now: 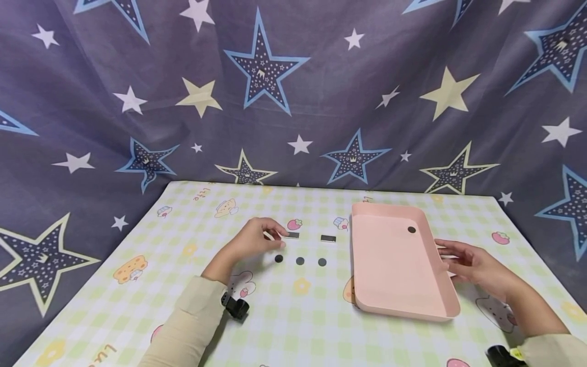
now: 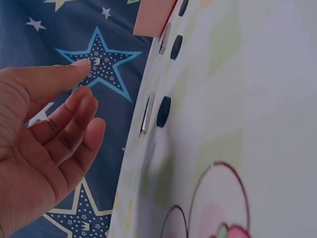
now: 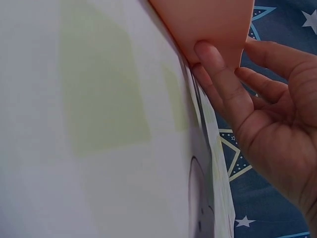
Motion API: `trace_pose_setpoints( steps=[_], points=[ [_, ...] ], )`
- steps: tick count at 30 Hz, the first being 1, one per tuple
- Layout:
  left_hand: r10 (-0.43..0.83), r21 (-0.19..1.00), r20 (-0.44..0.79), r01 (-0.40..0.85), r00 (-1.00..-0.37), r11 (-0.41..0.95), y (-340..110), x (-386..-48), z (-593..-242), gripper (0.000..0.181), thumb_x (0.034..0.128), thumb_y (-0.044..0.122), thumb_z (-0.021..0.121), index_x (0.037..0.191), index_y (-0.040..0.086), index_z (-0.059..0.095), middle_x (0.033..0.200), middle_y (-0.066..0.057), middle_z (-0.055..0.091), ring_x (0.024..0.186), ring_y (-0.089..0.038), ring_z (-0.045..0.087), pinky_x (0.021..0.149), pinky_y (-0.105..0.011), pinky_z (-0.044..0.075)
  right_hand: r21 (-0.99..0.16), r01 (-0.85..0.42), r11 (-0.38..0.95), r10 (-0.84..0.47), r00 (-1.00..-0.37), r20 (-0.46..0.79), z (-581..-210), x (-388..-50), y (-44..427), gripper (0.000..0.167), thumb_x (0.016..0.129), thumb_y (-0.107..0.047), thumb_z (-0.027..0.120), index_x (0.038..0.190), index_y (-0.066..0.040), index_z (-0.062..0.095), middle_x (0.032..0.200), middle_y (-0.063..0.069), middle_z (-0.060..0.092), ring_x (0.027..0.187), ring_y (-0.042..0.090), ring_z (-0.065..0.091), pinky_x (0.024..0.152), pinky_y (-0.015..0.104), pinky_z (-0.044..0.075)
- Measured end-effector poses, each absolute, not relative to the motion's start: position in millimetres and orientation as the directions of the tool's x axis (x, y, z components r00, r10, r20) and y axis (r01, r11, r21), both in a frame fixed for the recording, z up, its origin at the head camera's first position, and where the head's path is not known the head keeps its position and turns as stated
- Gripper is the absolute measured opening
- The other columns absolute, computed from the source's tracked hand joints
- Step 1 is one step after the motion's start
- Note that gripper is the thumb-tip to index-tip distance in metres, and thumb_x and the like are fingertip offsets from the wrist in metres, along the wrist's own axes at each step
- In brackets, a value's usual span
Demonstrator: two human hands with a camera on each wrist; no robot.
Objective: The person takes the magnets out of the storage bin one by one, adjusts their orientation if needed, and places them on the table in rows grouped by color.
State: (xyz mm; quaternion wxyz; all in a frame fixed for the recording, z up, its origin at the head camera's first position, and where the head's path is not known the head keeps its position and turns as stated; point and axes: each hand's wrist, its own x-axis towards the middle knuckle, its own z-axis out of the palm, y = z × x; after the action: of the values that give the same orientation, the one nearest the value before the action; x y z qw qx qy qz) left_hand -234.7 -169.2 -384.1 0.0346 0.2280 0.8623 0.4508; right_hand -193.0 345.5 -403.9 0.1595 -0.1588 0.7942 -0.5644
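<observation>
My left hand (image 1: 258,237) hovers over the left part of the table with thumb and fingers apart and nothing between them. Just beyond its fingertips lies a small dark rectangular piece (image 1: 293,235); a second rectangular piece (image 1: 328,238) is to its right. In the left wrist view the nearer rectangular piece (image 2: 147,114) shows a silvery edge beside a black disc (image 2: 163,112). At the outer right wall of a shallow pink tray (image 1: 403,275), my right hand (image 1: 477,267) rests its fingertips, fairly straight. One black disc (image 1: 411,230) lies inside the tray, near its far right corner.
Below the rectangular pieces, three black discs form a row: a left disc (image 1: 278,259), a middle disc (image 1: 300,261) and a right disc (image 1: 322,262). A checked, cartoon-printed cloth (image 1: 275,326) covers the table. Behind its far edge hangs a dark star-patterned curtain (image 1: 316,112).
</observation>
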Motion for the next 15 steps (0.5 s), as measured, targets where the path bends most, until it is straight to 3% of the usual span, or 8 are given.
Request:
trace_pose_setpoints(
  steps=[6, 15],
  points=[
    [0.413, 0.803, 0.162, 0.363, -0.896, 0.473, -160.4, -235.7, -378.6, 0.019, 0.0819, 0.004, 0.078, 0.101, 0.004, 0.074, 0.102, -0.013, 0.069, 0.089, -0.019, 0.063, 0.08, -0.033, 0.055, -0.948, -0.065, 0.312, -0.429, -0.9, -0.08, -404.2, -192.8, 345.6, 0.061, 0.099, -0.009, 0.057, 0.148, 0.009, 0.026, 0.131, 0.007, 0.057, 0.104, 0.01, 0.062, 0.078, 0.04, 0.057],
    [0.443, 0.805, 0.199, 0.404, -0.874, 0.434, -145.7, -240.2, -370.0, 0.02, 0.0803, 0.006, 0.08, 0.099, 0.008, 0.075, 0.101, -0.011, 0.071, 0.087, -0.018, 0.064, 0.079, -0.034, 0.055, -0.947, -0.072, 0.314, -0.429, -0.9, -0.074, -403.5, -192.1, 345.0, 0.061, 0.099, -0.009, 0.056, 0.148, 0.01, 0.026, 0.133, 0.014, 0.055, 0.105, 0.009, 0.062, 0.078, 0.04, 0.057]
  ],
)
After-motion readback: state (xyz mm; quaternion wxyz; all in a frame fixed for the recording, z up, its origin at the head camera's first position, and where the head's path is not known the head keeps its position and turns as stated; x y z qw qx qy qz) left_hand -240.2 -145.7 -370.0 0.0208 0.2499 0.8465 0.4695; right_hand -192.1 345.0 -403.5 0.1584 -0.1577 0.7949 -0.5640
